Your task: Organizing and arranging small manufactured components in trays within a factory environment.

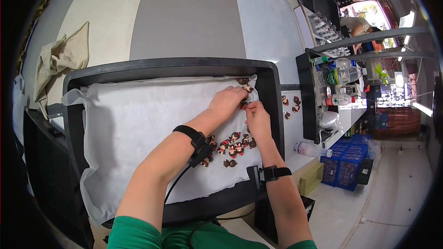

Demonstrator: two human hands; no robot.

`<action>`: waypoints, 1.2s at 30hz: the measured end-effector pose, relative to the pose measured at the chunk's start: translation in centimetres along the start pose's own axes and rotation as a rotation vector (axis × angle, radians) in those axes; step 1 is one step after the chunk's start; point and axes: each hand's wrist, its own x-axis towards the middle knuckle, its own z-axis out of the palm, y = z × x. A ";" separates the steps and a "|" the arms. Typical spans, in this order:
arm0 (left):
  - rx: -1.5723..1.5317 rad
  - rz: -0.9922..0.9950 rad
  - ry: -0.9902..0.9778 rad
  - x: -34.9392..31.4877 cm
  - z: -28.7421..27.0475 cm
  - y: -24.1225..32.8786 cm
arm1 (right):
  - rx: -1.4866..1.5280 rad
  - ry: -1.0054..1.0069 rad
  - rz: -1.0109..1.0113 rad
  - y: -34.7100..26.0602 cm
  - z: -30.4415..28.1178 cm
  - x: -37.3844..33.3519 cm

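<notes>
My left hand (pixel 228 100) is closed, its fingertips curled at a small brown, red and cream doll-like figurine (pixel 243 105) near the right end of a black tray (pixel 173 64). From below, my right hand (pixel 259 119) pinches at the same figurine, thumb and fingertips together; the fingers cover most of it. Just beyond my left fingertips, more figurines (pixel 248 88) lie in the tray's far right corner. A loose cluster of similar figurines (pixel 233 149) rests on the white liner sheet (pixel 143 120), between my forearms. Black bands with small devices circle both wrists.
Several more figurines (pixel 296 108) lie on the table right of the tray. Past them stands a black crate (pixel 302 97) with plastic bottles (pixel 339 76); another bottle (pixel 314 149) lies nearby. A beige cloth (pixel 62 60) lies at left. Blue baskets (pixel 344 163) stand at right; a person (pixel 357 30) is beyond.
</notes>
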 end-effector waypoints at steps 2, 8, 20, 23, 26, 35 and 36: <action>0.036 0.071 -0.058 0.1 -0.2 -0.1 | 0.021 0.023 -0.020 0.0 -0.1 -0.3; 0.026 -0.036 -0.040 0.1 0.2 0.5 | 0.006 0.071 -0.102 1.0 0.1 -0.3; -0.066 -0.101 0.049 0.8 1.1 0.4 | 0.287 0.033 0.054 0.3 0.3 -0.4; -0.071 -0.089 0.087 -0.6 -0.6 1.3 | 0.241 0.009 0.068 -0.9 -0.9 -1.8; 0.053 -0.109 0.027 -2.7 -2.3 2.6 | -0.280 0.010 -0.291 -1.1 -3.3 -3.8; 0.167 -0.188 -0.519 -6.6 0.1 6.2 | -0.614 -0.274 -0.022 -0.9 -2.9 -6.9; 0.167 -0.191 -0.521 -6.7 0.4 5.9 | -0.613 -0.270 -0.021 -0.8 -2.8 -6.7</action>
